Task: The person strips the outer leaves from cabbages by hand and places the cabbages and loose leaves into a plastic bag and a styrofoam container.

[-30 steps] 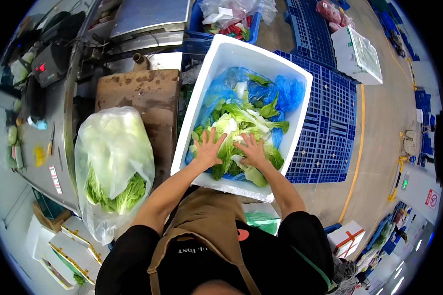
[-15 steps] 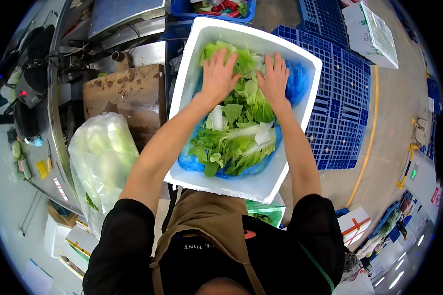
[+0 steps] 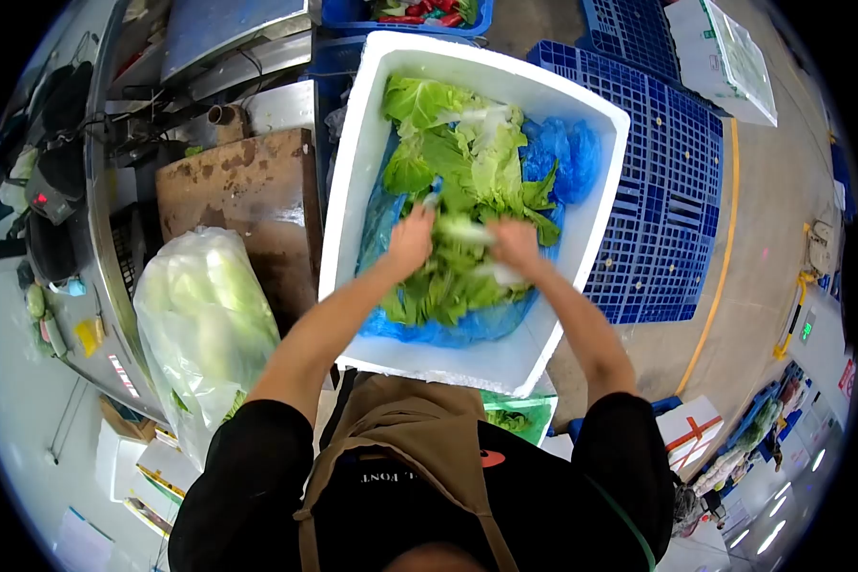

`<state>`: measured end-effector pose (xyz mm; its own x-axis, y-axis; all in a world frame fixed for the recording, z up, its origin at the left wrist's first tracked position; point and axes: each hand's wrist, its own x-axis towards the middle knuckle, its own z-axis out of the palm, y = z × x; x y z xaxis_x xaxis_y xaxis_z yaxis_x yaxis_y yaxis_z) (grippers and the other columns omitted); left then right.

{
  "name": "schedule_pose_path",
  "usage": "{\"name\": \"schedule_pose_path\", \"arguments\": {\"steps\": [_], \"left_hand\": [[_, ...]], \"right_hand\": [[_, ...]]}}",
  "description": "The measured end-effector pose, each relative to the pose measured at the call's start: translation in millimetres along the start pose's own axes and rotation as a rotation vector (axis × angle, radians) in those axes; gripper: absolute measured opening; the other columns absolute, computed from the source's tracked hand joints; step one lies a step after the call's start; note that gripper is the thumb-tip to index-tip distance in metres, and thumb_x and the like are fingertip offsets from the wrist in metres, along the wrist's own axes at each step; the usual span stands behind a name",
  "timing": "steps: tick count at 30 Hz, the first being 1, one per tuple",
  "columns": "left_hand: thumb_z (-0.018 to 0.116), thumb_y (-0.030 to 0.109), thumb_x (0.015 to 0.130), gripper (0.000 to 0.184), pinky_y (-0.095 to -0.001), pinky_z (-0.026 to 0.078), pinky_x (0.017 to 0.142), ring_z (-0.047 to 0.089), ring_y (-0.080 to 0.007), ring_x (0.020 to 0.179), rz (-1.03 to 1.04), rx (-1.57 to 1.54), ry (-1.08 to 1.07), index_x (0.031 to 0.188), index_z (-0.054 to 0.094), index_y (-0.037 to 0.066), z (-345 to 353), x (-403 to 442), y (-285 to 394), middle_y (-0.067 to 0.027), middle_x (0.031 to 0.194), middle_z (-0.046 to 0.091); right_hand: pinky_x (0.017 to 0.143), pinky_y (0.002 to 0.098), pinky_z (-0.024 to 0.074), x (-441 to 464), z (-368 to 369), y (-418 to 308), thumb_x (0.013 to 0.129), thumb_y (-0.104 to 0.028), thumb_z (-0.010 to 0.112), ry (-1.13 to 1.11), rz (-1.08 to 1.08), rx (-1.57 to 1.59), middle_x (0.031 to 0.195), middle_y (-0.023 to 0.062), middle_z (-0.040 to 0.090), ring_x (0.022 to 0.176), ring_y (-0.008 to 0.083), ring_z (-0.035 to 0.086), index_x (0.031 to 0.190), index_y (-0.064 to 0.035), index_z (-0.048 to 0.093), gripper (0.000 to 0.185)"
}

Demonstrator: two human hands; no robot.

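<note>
Leafy greens [image 3: 477, 162] lie on blue plastic film [image 3: 553, 157] inside a white foam box [image 3: 337, 229]. Around the middle of the greens, my left hand [image 3: 413, 240] has its fingers curled on leaves at the left side. Opposite it, my right hand [image 3: 515, 245] is closed on leaves and pale stalks at the right side. The leaves between the two hands are blurred by motion, and the fingertips are partly hidden among them.
Left of the box are a stained brown board [image 3: 248, 191] and a clear bag of cabbages [image 3: 205, 296]. Blue pallets [image 3: 672, 210] lie on the floor to the right. A blue crate [image 3: 405, 30] with red vegetables stands beyond the box.
My hands went from low in the box to its far end, then came back to the middle and closed on leaves. The greens have shifted and now heap more toward the far end.
</note>
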<state>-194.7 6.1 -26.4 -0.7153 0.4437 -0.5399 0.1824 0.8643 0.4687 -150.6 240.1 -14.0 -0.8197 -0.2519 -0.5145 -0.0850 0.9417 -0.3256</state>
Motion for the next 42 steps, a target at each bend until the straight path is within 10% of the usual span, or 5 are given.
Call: {"name": "schedule_pose_path", "arguments": {"steps": [8, 24, 26, 31, 42], "left_hand": [[0.072, 0.018, 0.077, 0.055, -0.0449, 0.045, 0.09, 0.053, -0.0401, 0.107, 0.312, -0.067, 0.639, 0.124, 0.048, 0.001, -114, 51, 57, -0.0206, 0.124, 0.05], [0.054, 0.041, 0.09, 0.044, -0.0441, 0.037, 0.089, 0.062, -0.0296, 0.077, 0.33, 0.315, -0.278, 0.066, 0.069, 0.008, 9, -206, -46, -0.0147, 0.074, 0.066], [0.055, 0.042, 0.089, 0.043, -0.0419, 0.036, 0.08, 0.062, -0.0293, 0.075, 0.31, 0.338, -0.287, 0.067, 0.07, 0.009, 11, -203, -46, -0.0136, 0.072, 0.066], [0.056, 0.042, 0.088, 0.042, -0.0423, 0.038, 0.078, 0.062, -0.0288, 0.072, 0.27, 0.299, -0.292, 0.065, 0.07, 0.009, 12, -209, -36, -0.0124, 0.068, 0.065], [0.061, 0.033, 0.084, 0.027, -0.0487, 0.036, 0.086, 0.063, -0.0286, 0.075, 0.202, 0.209, 0.099, 0.081, 0.068, 0.006, -3, -200, -18, -0.0144, 0.081, 0.065]], "right_hand": [[0.071, 0.0464, 0.0475, 44, -108, -29, 0.073, -0.011, 0.067, 0.914, 0.001, -0.261, 0.108, 0.0193, 0.054, 0.101, 0.0394, 0.052, 0.115, -0.0029, 0.054, 0.044], [0.09, 0.046, 0.0378, -155, 53, -78, 0.072, -0.01, 0.062, -0.413, -0.078, -0.046, 0.086, 0.011, 0.065, 0.087, 0.0268, 0.063, 0.079, -0.0045, 0.066, 0.01], [0.085, 0.0453, 0.0428, -126, 41, -110, 0.078, -0.01, 0.058, 0.188, -0.139, 0.283, 0.086, 0.0126, 0.065, 0.083, 0.0278, 0.063, 0.085, -0.0022, 0.064, 0.012], [0.066, 0.0428, 0.0543, -86, 160, -134, 0.083, -0.002, 0.049, -0.792, 1.364, 2.339, 0.091, 0.0187, 0.059, 0.073, 0.0319, 0.061, 0.093, 0.0081, 0.053, 0.015], [0.081, 0.0475, 0.0541, -101, 201, -128, 0.079, 0.006, 0.045, -0.597, 0.977, 2.705, 0.103, 0.0266, 0.056, 0.087, 0.0369, 0.06, 0.113, 0.0128, 0.041, 0.035]]}}
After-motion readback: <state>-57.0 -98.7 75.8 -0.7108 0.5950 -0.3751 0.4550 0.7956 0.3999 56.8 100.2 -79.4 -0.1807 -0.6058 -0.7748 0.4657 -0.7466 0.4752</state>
